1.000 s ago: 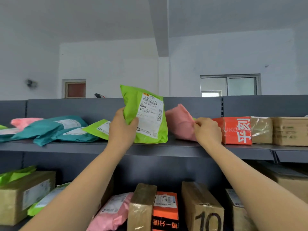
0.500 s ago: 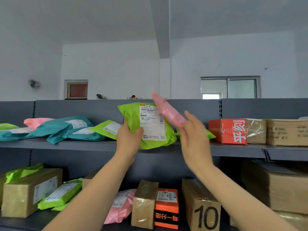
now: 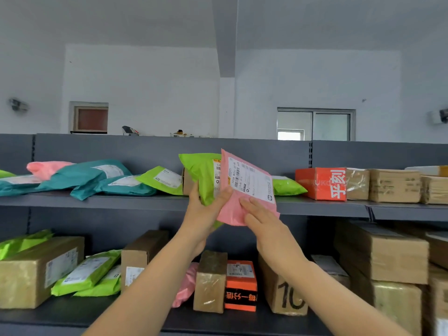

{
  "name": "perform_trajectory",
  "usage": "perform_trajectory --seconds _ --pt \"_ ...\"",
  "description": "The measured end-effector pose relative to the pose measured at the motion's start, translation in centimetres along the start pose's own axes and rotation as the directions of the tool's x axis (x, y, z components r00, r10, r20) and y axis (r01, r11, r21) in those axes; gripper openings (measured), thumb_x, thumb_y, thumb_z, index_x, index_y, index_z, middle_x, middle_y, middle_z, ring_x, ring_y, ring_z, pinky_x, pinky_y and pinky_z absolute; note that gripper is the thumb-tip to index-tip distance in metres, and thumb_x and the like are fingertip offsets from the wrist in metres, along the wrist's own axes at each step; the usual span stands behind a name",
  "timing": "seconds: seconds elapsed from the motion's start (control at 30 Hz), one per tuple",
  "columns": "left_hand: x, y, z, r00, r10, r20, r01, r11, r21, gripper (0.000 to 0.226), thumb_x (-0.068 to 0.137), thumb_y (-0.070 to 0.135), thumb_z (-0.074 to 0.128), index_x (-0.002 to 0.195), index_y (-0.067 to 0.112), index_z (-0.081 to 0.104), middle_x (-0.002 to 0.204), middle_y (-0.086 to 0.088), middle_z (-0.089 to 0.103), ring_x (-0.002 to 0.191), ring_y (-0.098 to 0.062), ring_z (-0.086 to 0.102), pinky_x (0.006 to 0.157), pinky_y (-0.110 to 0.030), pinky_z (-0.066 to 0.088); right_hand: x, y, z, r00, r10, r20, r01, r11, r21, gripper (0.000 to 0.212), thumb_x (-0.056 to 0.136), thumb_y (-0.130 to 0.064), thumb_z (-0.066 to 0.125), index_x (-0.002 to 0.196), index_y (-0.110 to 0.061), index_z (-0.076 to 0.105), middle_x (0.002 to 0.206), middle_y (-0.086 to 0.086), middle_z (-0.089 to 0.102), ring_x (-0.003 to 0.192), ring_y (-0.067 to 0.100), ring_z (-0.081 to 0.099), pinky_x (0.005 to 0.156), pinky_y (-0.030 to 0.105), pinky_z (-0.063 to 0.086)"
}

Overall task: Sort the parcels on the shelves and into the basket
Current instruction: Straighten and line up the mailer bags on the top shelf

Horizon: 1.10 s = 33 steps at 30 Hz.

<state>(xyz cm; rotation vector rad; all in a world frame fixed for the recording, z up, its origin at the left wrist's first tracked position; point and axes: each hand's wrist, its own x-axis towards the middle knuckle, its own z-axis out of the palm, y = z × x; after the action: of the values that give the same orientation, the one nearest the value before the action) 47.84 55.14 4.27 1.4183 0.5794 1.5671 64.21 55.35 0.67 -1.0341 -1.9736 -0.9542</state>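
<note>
— Where is the pink parcel (image 3: pixel 247 187)?

— At the middle of the frame, held up in front of the upper shelf (image 3: pixel 121 202). It is tilted, with its white label facing the camera. Its lower corner hangs below the shelf edge.

— And the green parcel (image 3: pixel 203 175)?

— Just to the left of it and behind it. The pink one overlaps its right side and covers part of its label.

— What are the hands doing?

— The left hand (image 3: pixel 203 214) comes up from the lower middle and grips the green parcel from below, fingers curled behind it. Its thumb lies across the pink parcel's left edge. The right hand (image 3: pixel 264 224) rests on the pink parcel's lower front with its fingers (image 3: pixel 252 209) straight and close together, flat on the plastic. I cannot see its thumb.

— What else sits on the upper shelf?

— Teal parcels (image 3: pixel 92 173) and another pink bag at the left of the frame, and a small green bag (image 3: pixel 164 180) beside them. At the right there is an orange box (image 3: pixel 322 183), then taped brown cartons (image 3: pixel 395 185).

— And lower down?

— On the lower shelf (image 3: pixel 72 314) are green bags and brown boxes at the left. A small orange box (image 3: pixel 240 287) stands at the lower middle, just beside a carton marked 10 (image 3: pixel 283 292). Stacked cartons fill the lower right.
</note>
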Motion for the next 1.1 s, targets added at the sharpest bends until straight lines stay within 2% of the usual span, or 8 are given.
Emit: perform_trajectory --seconds 0.17,0.23,0.33,0.5,0.63,0.8,0.97,1.1 --pt "0.1 -0.6 -0.6 0.995 0.013 -0.095 0.001 0.990 0.141 0.086 0.061 0.007 0.082 0.134 0.030 0.042 0.111 0.002 0.069 0.099 -0.019 0.067 0.086 -0.046 0.055 -0.1 0.1 -1.0 0.998 -0.012 0.057 0.010 0.999 0.038 0.053 0.048 0.014 0.079 0.093 -0.010 0.066 0.129 0.009 0.060 0.117 0.034 0.058 0.074 0.043 0.059" --pt "0.3 -0.7 -0.7 0.979 0.105 -0.174 -0.055 0.961 0.270 0.077 0.067 0.002 0.077 0.135 0.022 0.046 0.109 0.000 0.068 0.095 -0.017 0.066 0.083 -0.038 0.055 -0.2 -0.1 -1.7 0.999 0.015 0.035 -0.018 0.997 0.069 0.032 0.075 -0.011 0.073 0.107 -0.011 0.066 0.129 0.006 0.060 0.117 0.030 0.058 0.080 0.043 0.057" --pt "0.4 -0.3 -0.7 0.937 0.247 -0.249 -0.144 0.918 0.369 0.064 0.077 -0.001 0.070 0.135 0.018 0.049 0.107 0.002 0.068 0.095 -0.015 0.065 0.088 -0.039 0.053 -0.4 -0.1 -3.3 0.973 0.218 0.070 -0.228 0.948 0.222 0.051 0.093 -0.044 0.049 0.138 -0.022 0.046 0.144 -0.005 0.044 0.130 0.014 0.042 0.102 0.030 0.038" --pt "0.6 0.7 0.0 0.844 0.443 -0.302 -0.302 0.858 0.414 0.053 0.085 0.000 0.063 0.133 0.020 0.053 0.118 -0.004 0.066 0.105 -0.019 0.062 0.097 -0.037 0.048 -0.1 2.6 -4.0 0.889 0.457 0.024 -0.440 0.839 0.321 0.053 0.093 -0.033 0.056 0.141 -0.019 0.040 0.142 0.000 0.046 0.130 0.015 0.041 0.103 0.025 0.032" --pt "1.9 1.1 1.1 0.806 0.520 -0.281 -0.369 0.814 0.448 0.045 0.085 -0.002 0.061 0.110 0.034 0.055 0.096 0.011 0.063 0.084 -0.007 0.057 0.082 -0.026 0.047 1.1 6.1 -3.9 0.838 0.545 -0.010 -0.510 0.791 0.338 0.044 0.090 -0.022 0.062 0.131 -0.010 0.052 0.128 0.007 0.056 0.119 0.023 0.050 0.095 0.025 0.034" --pt "4.8 1.6 2.3 0.758 0.559 -0.336 -0.362 0.789 0.497 0.044 0.085 0.001 0.062 0.124 0.020 0.059 0.107 0.003 0.067 0.096 -0.014 0.062 0.090 -0.031 0.050 3.2 11.9 -2.0 0.818 0.563 0.115 -0.574 0.790 0.215 0.052 0.086 -0.025 0.066 0.132 -0.007 0.051 0.131 0.012 0.054 0.120 0.028 0.049 0.100 0.032 0.034" --pt "7.1 2.1 3.4 0.700 0.599 -0.388 -0.344 0.759 0.552 0.037 0.085 0.001 0.062 0.119 0.014 0.062 0.086 0.012 0.064 0.066 0.012 0.056 0.070 -0.011 0.046 5.6 15.9 0.4 0.830 0.466 0.306 -0.515 0.851 0.103 0.063 0.085 -0.028 0.066 0.141 -0.011 0.041 0.143 0.011 0.042 0.129 0.027 0.042 0.106 0.032 0.032" --pt "7.8 2.2 3.9 0.675 0.622 -0.396 -0.288 0.716 0.636 0.039 0.084 0.007 0.063 0.123 0.010 0.062 0.091 0.001 0.066 0.073 -0.008 0.056 0.071 -0.021 0.043 8.0 17.1 2.2 0.831 0.382 0.405 -0.421 0.907 0.008 0.073 0.084 -0.038 0.067 0.146 -0.018 0.033 0.149 0.006 0.035 0.135 0.026 0.036 0.109 0.037 0.033"
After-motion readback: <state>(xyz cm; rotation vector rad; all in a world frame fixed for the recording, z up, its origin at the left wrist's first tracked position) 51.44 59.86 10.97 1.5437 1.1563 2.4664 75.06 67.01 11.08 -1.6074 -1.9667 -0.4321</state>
